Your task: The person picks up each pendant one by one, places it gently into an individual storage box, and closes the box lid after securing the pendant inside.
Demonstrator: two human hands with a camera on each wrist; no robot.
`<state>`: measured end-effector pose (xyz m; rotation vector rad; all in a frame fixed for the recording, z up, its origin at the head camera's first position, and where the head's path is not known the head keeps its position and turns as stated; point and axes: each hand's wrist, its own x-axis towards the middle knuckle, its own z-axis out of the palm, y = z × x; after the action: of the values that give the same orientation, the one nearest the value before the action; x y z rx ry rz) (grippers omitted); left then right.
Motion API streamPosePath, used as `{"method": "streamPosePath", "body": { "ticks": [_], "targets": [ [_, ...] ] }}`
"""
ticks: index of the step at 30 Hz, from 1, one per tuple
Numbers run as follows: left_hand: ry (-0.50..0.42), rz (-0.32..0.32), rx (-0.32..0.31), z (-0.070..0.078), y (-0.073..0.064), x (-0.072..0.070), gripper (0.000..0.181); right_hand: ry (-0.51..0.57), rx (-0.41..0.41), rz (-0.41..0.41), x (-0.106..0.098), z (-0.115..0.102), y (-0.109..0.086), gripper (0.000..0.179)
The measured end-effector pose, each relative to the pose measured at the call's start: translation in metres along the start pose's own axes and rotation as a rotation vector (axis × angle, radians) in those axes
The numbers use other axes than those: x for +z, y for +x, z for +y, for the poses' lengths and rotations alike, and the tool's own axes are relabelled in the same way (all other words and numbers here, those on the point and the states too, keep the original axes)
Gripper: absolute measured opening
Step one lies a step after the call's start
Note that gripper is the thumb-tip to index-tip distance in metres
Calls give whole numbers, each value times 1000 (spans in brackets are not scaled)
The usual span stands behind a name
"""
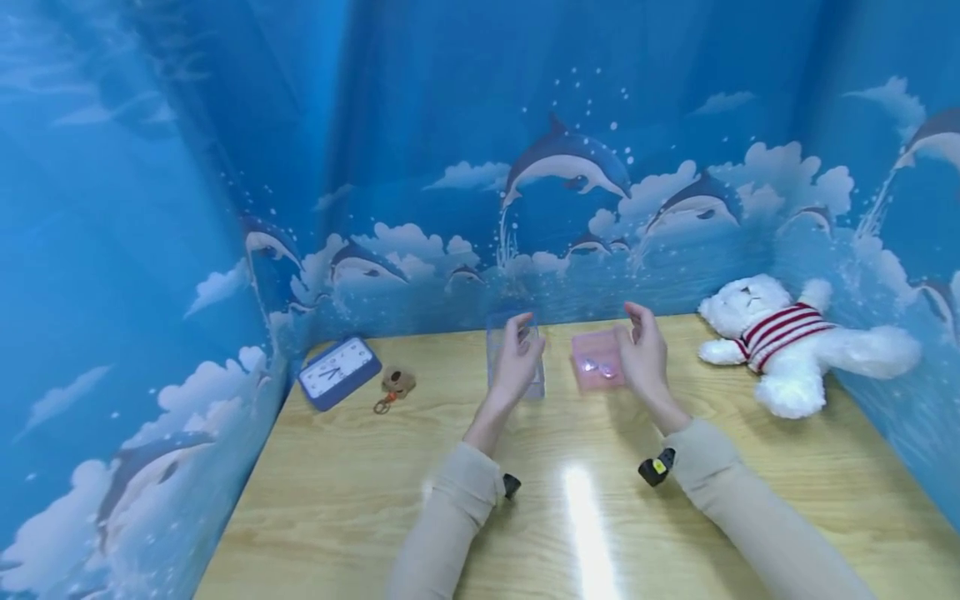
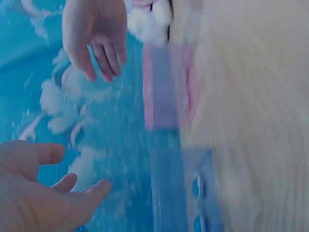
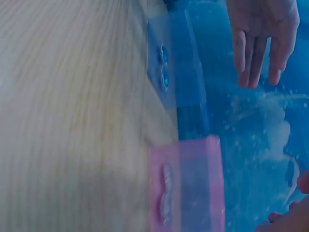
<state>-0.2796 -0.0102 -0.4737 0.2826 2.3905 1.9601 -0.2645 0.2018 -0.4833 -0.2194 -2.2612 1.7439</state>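
My left hand (image 1: 516, 362) hovers over a see-through bluish box (image 1: 496, 335), its fingers relaxed and holding nothing. Part of that box is hidden beneath the hand in the head view. To the right, a see-through pink box (image 1: 588, 379) with two shiny ornaments on it stands on the table. Beside and above its right side is my right hand (image 1: 645, 354), also holding nothing. Both hands appear apart from the boxes in the left wrist view, where the bluish box (image 2: 169, 188) and pink box (image 2: 164, 87) stand in a row. Two blue-green ornaments mark the bluish box (image 3: 186, 63) in the right wrist view.
A blue clock (image 1: 339, 372) lies at the table's left, next to a brown keychain (image 1: 397, 383). At the right, a white plush bear (image 1: 795, 333) in a striped sweater lies by the curtain. The dolphin-print curtain (image 1: 420, 100) borders the wooden table (image 1: 337, 500).
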Motion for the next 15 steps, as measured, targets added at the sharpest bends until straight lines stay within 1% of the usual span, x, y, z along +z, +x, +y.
{"method": "streamPosePath", "body": {
  "ticks": [3,5,7,9,11,13,15],
  "targets": [
    [37,63,-25,-4,5,-20,54,20,-23,-61,16,-12,-2,53],
    [65,92,-66,-8,9,-31,54,54,-2,-145,28,-20,-2,57],
    [92,108,-99,-13,12,-39,55,85,48,-251,40,-25,-2,62],
    [117,117,-125,-18,14,-44,56,101,115,-364,51,-29,-1,68],
    [134,116,-157,-23,15,-48,59,74,170,-454,62,-31,1,74],
    [153,118,-183,-28,16,-51,60,45,207,-505,70,-31,2,78],
    [160,116,-207,-32,16,-53,62,14,214,-520,77,-29,4,79]
  ]
}}
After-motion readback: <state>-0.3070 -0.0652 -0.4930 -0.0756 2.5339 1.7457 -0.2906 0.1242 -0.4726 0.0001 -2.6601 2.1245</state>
